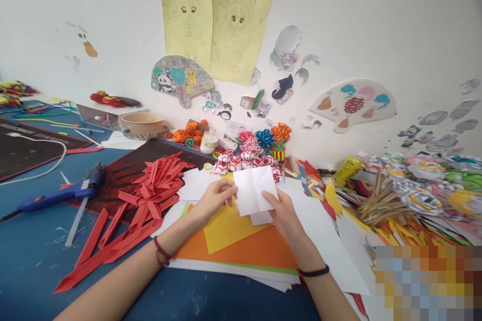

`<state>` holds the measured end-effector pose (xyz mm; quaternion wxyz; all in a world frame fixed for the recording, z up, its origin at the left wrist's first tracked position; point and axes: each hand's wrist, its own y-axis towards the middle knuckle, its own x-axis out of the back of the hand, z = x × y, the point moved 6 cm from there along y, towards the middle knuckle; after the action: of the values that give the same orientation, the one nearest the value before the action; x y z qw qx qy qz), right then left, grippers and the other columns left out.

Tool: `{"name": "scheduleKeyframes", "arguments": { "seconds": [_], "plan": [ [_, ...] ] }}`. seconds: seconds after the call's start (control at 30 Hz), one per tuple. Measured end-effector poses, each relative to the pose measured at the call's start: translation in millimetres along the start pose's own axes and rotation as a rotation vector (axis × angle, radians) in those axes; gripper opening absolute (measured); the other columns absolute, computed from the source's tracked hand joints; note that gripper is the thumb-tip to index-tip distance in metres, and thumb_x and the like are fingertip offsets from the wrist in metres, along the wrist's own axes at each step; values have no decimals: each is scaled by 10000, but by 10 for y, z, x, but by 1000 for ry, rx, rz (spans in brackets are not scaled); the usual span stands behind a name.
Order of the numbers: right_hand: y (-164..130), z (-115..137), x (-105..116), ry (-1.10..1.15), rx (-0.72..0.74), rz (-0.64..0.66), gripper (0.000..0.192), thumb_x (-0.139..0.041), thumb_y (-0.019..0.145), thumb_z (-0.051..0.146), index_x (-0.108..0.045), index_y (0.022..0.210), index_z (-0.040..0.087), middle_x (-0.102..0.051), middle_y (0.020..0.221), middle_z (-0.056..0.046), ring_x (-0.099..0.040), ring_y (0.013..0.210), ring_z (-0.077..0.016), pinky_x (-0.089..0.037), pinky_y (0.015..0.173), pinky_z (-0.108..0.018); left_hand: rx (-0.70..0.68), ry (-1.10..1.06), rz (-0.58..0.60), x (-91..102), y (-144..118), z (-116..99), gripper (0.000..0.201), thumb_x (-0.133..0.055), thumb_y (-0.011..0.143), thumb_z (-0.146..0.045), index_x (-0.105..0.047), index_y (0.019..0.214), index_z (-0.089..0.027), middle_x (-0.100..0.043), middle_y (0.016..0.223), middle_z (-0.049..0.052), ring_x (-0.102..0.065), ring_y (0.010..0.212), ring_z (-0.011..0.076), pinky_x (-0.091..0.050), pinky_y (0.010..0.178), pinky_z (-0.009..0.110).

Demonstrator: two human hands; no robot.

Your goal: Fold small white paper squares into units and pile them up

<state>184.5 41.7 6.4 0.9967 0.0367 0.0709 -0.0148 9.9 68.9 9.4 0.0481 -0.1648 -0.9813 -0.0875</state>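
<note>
I hold a white sheet [255, 188] between both hands, raised just above the paper stack [241, 251] so its creases can be seen and worked without pressing on the sheets below. The sheet shows fold lines crossing near its middle.

My left hand [214, 199] pinches the sheet's left edge, fingers closed narrow on the paper. My right hand [284, 213] grips the lower right corner from beneath, thumb on top, also closed on the paper. Holding opposite sides keeps the sheet taut and flat to my view.

The stack lies on the near part of the blue table [33, 261], directly under my hands: a yellow sheet [226, 230] on an orange sheet [259, 251], with white and green edges showing below. Placed there, the next sheet is within reach.

Left of the stack, a pile of folded red strips [150, 190] rests partly on a dark mat [124, 170], apart from the unfolded paper. Farther left lies a blue glue gun [64, 193], its cord running off the left edge, clear of the paper.

At the far side, against the wall, stand paper flowers [263, 140], a small jar [208, 143] and a bowl [142, 123]. On the right lies a bundle of wooden sticks [380, 203] among printed paper pieces. Yellow drawings [214, 25] and two paper fans are fixed to the wall above.
</note>
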Motion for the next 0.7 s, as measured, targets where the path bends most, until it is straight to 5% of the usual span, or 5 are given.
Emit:
{"name": "scheduleKeyframes", "arguments": {
  "seconds": [0.1, 0.17, 0.37, 0.47, 0.7],
  "plan": [
    [-7, -31, 1, -19, -59, 23, 447, -708, 686, 416, -655, 1006, 109, -703, 927, -119, -654, 791, -261, -506, 678, -343, -188, 341, -170, 94, -34, -126, 406, -588, 774, -388, -513, 1110, -172, -602, 1061, 104, -591, 830, 200, -461, 710, 319],
    [-15, -63, -15, -35, -95, 55, 428, -714, 687, 402, -662, 989, 103, -703, 920, -121, -655, 797, -264, -504, 678, -341, -402, 647, -260, 91, -111, -310, 581, -628, 758, -332, -415, 1281, -192, -458, 1319, 144, -492, 1117, 268, -402, 905, 399],
    [-36, -101, 10, 19, -151, 11, 357, -735, 678, 360, -673, 961, 151, -697, 902, -74, -641, 753, -209, -488, 618, -275, -864, 1281, -18, -279, -358, -517, 447, -457, 903, -276, -397, 1344, -318, -434, 1405, 4, -366, 1295, 192, -197, 1085, 370],
    [-48, -72, -30, 66, -145, 64, 305, -709, 715, 348, -673, 962, 172, -691, 901, -54, -626, 749, -187, -483, 611, -262, -909, 1363, -3, -353, -394, -490, 449, -398, 929, -362, -363, 1369, -284, -456, 1390, -3, -369, 1297, 165, -196, 1088, 354],
    [-90, -21, -152, 59, -132, 261, 409, -752, 680, 294, -656, 1055, 162, -688, 982, -79, -621, 888, -239, -486, 751, -333, -761, 1377, -130, -283, -343, -520, 427, -428, 908, -425, -451, 1295, -246, -525, 1324, 53, -512, 1131, 208, -306, 946, 369]
  ]
}}
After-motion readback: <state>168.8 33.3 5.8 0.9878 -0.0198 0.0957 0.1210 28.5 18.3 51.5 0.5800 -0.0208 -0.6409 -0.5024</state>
